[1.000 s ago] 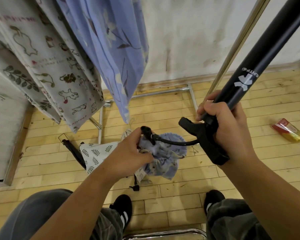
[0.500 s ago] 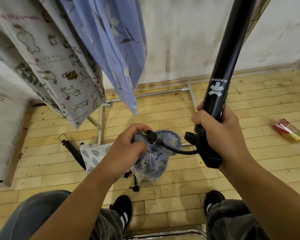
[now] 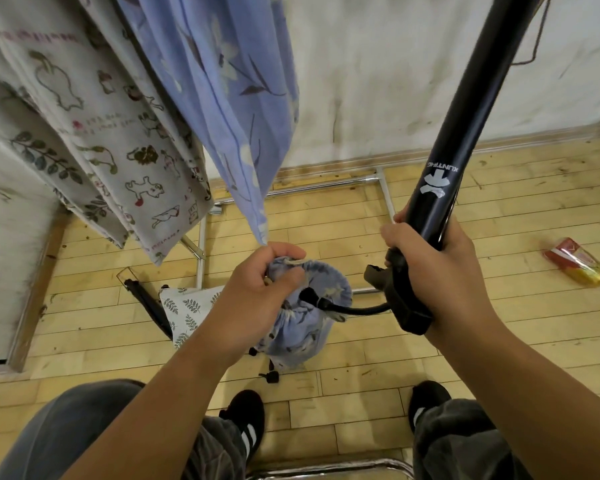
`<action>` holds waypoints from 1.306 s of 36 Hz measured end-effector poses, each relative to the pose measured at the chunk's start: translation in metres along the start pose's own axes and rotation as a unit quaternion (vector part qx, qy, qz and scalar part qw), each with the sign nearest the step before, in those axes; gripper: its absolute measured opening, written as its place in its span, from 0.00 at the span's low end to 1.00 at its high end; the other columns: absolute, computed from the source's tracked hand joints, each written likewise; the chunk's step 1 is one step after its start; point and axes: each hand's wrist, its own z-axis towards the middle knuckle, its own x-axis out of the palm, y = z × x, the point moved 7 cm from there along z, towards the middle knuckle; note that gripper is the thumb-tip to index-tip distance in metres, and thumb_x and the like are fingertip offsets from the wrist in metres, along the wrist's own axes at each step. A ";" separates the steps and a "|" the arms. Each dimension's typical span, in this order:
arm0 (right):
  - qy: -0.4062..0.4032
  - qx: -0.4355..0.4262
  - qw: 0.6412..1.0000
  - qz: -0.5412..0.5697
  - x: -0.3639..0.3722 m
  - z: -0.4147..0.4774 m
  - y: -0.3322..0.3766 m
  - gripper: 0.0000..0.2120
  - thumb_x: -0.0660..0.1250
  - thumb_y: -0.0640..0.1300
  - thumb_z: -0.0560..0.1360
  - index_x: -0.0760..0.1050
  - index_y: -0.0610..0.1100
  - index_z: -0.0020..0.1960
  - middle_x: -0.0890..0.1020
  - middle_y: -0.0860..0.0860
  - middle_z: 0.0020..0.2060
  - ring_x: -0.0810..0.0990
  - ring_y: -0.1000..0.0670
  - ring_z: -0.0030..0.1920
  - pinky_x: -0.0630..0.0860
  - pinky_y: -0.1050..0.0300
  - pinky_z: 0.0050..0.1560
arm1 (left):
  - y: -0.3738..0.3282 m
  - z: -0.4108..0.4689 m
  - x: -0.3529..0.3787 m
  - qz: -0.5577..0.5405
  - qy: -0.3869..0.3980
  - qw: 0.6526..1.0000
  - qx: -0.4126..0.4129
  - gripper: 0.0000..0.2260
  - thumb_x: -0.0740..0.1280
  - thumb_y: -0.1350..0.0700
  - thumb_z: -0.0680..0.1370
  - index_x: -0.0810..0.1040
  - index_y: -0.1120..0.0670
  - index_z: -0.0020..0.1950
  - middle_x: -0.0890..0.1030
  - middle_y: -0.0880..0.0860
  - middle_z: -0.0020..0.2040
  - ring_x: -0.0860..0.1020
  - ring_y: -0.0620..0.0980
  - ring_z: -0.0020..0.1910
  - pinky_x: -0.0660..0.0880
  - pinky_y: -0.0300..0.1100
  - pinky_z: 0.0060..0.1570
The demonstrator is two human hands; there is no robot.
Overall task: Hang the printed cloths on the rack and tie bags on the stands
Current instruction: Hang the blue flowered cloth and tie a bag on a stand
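My right hand [image 3: 426, 268] grips a black stand pole [image 3: 454, 133] just above its dark clamp [image 3: 395, 303], holding the pole nearly upright. A thin black curved arm [image 3: 347, 309] runs left from the clamp into a blue flowered drawstring bag [image 3: 309, 327]. My left hand [image 3: 257, 296] grips the gathered mouth of that bag by its cord. A blue flowered cloth [image 3: 222, 81] and a beige animal-print cloth [image 3: 94, 116] hang from above on the left.
A white leaf-print bag [image 3: 184, 306] and a second black stand [image 3: 146, 306] lie on the wooden floor behind my left hand. The chrome rack base [image 3: 326, 183] runs along the wall. A red and yellow packet [image 3: 579, 263] lies at the right. My shoes are below.
The pole has swung from a steep slant to nearly upright. My left hand moved from the curved arm's tip up to the bag's gathered mouth, and the bag now hangs around that arm.
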 end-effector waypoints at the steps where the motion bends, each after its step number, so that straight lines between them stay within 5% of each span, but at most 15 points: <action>1: 0.002 -0.001 1.000 0.003 0.001 0.000 0.001 0.08 0.75 0.43 0.75 0.78 0.48 0.51 0.77 0.51 0.36 0.79 0.50 0.36 0.86 0.47 0.40 | 0.001 0.000 0.002 0.004 0.008 1.000 0.007 0.09 0.67 0.46 0.82 0.78 0.37 0.62 0.80 0.70 0.51 0.80 0.73 0.48 0.81 0.67 0.50; 4: 0.010 -0.007 1.000 0.008 0.003 0.001 0.002 0.10 0.76 0.49 0.75 0.79 0.48 0.53 0.77 0.50 0.39 0.80 0.52 0.39 0.84 0.53 0.41 | 0.001 -0.001 0.005 0.016 0.026 0.999 0.025 0.13 0.68 0.43 0.81 0.76 0.35 0.65 0.82 0.67 0.53 0.81 0.72 0.51 0.79 0.69 0.53; 7: 0.026 -0.003 1.000 0.008 0.006 0.002 0.001 0.16 0.76 0.58 0.71 0.79 0.50 0.53 0.78 0.50 0.40 0.80 0.50 0.43 0.81 0.46 0.52 | 0.002 0.000 0.007 0.038 0.033 0.998 0.033 0.17 0.68 0.46 0.82 0.72 0.32 0.68 0.85 0.48 0.57 0.84 0.49 0.53 0.81 0.49 0.52; 9: 0.036 0.005 0.999 0.015 0.008 0.001 0.001 0.22 0.76 0.61 0.65 0.79 0.50 0.53 0.79 0.50 0.41 0.81 0.51 0.43 0.81 0.48 0.50 | 0.002 0.000 0.008 0.048 0.038 0.998 0.035 0.20 0.69 0.46 0.81 0.70 0.32 0.71 0.78 0.34 0.64 0.81 0.34 0.57 0.77 0.36 0.55; 11: 0.048 0.015 0.998 0.027 0.010 0.001 -0.001 0.25 0.76 0.62 0.63 0.79 0.49 0.54 0.79 0.51 0.42 0.81 0.52 0.43 0.80 0.51 0.49 | 0.002 0.000 0.009 0.060 0.040 0.997 0.036 0.22 0.70 0.47 0.81 0.69 0.33 0.73 0.75 0.29 0.64 0.78 0.29 0.59 0.76 0.31 0.56; 18: 0.098 0.038 0.994 0.039 0.020 -0.003 -0.007 0.22 0.76 0.57 0.63 0.80 0.46 0.53 0.83 0.52 0.39 0.84 0.55 0.42 0.82 0.59 0.41 | -0.001 0.000 0.005 0.050 0.011 0.997 0.054 0.17 0.70 0.55 0.82 0.76 0.35 0.67 0.84 0.41 0.58 0.82 0.41 0.57 0.81 0.48 0.60; 23: 0.135 0.052 0.988 0.054 0.029 -0.007 -0.013 0.22 0.76 0.53 0.66 0.79 0.42 0.54 0.84 0.49 0.40 0.87 0.50 0.45 0.84 0.50 0.45 | -0.005 0.000 -0.001 0.029 -0.007 0.997 0.064 0.12 0.67 0.55 0.83 0.79 0.39 0.63 0.84 0.43 0.53 0.84 0.42 0.52 0.81 0.39 0.52; 30: 0.130 0.088 0.985 0.072 0.029 -0.005 -0.023 0.24 0.76 0.54 0.66 0.79 0.42 0.58 0.85 0.47 0.46 0.86 0.43 0.55 0.85 0.41 0.52 | -0.008 -0.001 0.002 -0.010 0.010 0.998 0.058 0.07 0.66 0.51 0.83 0.80 0.40 0.58 0.85 0.42 0.52 0.84 0.42 0.53 0.81 0.43 0.51; 40: 0.126 0.062 0.989 0.050 0.025 -0.003 -0.027 0.23 0.75 0.50 0.70 0.77 0.38 0.59 0.85 0.48 0.43 0.87 0.49 0.49 0.83 0.52 0.48 | -0.020 -0.010 0.011 -0.094 0.070 0.991 0.066 0.08 0.64 0.45 0.81 0.79 0.44 0.57 0.85 0.58 0.56 0.84 0.58 0.57 0.77 0.65 0.62; 47: 0.149 0.101 0.983 0.038 0.029 -0.003 -0.037 0.27 0.76 0.58 0.67 0.79 0.43 0.60 0.85 0.52 0.46 0.85 0.46 0.59 0.75 0.40 0.69 | -0.020 -0.011 0.014 -0.192 0.110 0.974 0.042 0.06 0.66 0.46 0.80 0.80 0.44 0.54 0.84 0.64 0.58 0.83 0.65 0.58 0.77 0.60 0.61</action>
